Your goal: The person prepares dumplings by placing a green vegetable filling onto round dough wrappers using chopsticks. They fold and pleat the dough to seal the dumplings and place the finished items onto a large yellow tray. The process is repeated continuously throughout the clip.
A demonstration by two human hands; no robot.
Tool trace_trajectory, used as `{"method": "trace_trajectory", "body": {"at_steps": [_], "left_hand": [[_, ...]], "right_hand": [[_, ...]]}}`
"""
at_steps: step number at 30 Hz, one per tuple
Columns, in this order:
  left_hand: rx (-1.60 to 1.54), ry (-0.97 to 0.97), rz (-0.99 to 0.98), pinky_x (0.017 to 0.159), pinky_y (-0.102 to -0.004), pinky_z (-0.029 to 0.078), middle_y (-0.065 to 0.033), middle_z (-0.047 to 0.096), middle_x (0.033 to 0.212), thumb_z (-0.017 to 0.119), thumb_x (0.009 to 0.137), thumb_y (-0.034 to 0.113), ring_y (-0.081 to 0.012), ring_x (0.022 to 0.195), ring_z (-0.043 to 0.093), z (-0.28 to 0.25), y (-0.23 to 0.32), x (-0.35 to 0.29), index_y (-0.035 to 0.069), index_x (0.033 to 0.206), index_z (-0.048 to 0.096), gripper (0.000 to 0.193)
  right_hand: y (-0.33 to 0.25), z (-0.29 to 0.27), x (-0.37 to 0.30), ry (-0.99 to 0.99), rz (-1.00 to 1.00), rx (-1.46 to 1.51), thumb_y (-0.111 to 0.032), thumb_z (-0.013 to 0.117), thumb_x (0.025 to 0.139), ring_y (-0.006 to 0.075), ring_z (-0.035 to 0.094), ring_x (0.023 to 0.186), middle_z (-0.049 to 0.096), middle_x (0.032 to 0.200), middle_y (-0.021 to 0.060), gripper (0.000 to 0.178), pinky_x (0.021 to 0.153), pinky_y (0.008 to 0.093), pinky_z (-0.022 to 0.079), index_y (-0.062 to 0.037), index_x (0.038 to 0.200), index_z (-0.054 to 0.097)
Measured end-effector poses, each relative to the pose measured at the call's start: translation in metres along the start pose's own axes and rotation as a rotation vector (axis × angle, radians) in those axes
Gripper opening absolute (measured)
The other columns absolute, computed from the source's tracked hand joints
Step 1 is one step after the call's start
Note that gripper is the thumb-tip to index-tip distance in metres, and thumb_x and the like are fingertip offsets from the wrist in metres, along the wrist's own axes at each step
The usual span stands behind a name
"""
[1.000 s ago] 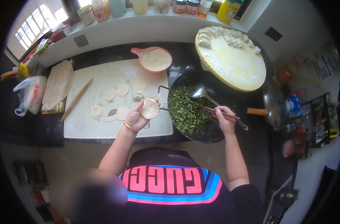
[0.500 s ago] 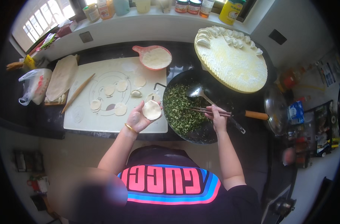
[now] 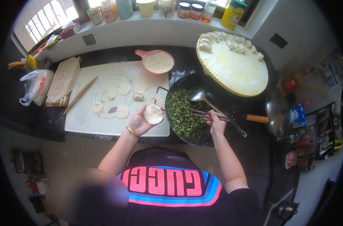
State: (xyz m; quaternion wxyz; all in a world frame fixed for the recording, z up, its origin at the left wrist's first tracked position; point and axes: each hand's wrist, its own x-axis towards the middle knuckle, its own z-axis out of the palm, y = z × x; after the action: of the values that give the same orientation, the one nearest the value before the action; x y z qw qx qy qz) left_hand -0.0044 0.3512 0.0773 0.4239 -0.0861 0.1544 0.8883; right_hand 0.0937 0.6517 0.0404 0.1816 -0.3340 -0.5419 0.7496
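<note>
A round dumpling wrapper (image 3: 153, 114) lies across the palm and fingers of my left hand (image 3: 138, 123), beside the wok. My right hand (image 3: 216, 123) grips a pair of chopsticks (image 3: 208, 115), their tips at the chopped green filling (image 3: 181, 113) inside the dark wok (image 3: 201, 141). Leaning in the wok is a metal spoon (image 3: 197, 96), whose handle passes close to my right hand. On the pale mat (image 3: 88, 126) to the left are several flat wrappers (image 3: 123, 112) and a small white dough piece (image 3: 138, 97).
A round yellowish tray (image 3: 235, 71) carries folded dumplings along its far edge. Behind the mat stands a pink bowl of flour (image 3: 158, 62). At left lie a rolling pin (image 3: 80, 96), a cloth-covered board (image 3: 66, 77) and a plastic bag (image 3: 37, 86). A lidded pan (image 3: 277, 113) is at right.
The chopsticks have shifted slightly, their tips now a little further apart over the filling. My left hand keeps the wrapper in nearly the same place. The whole view has tipped slightly.
</note>
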Motion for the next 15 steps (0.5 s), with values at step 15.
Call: {"method": "trace_trajectory", "body": {"at_steps": [15], "left_hand": [[0.0, -0.067, -0.043, 0.096, -0.0521, 0.032, -0.0251, 0.039, 0.124, 0.026, 0.092, 0.043, -0.0386, 0.114, 0.041, 0.016, 0.0, 0.019, -0.005, 0.122, 0.034, 0.057]], "right_hand": [[0.0, -0.011, 0.002, 0.069, 0.323, 0.327, -0.017, 0.062, 0.081, 0.0278, 0.064, 0.07, 0.062, 0.082, 0.0175, 0.021, 0.045, 0.0171, 0.049, 0.0029, 0.087, 0.057]]}}
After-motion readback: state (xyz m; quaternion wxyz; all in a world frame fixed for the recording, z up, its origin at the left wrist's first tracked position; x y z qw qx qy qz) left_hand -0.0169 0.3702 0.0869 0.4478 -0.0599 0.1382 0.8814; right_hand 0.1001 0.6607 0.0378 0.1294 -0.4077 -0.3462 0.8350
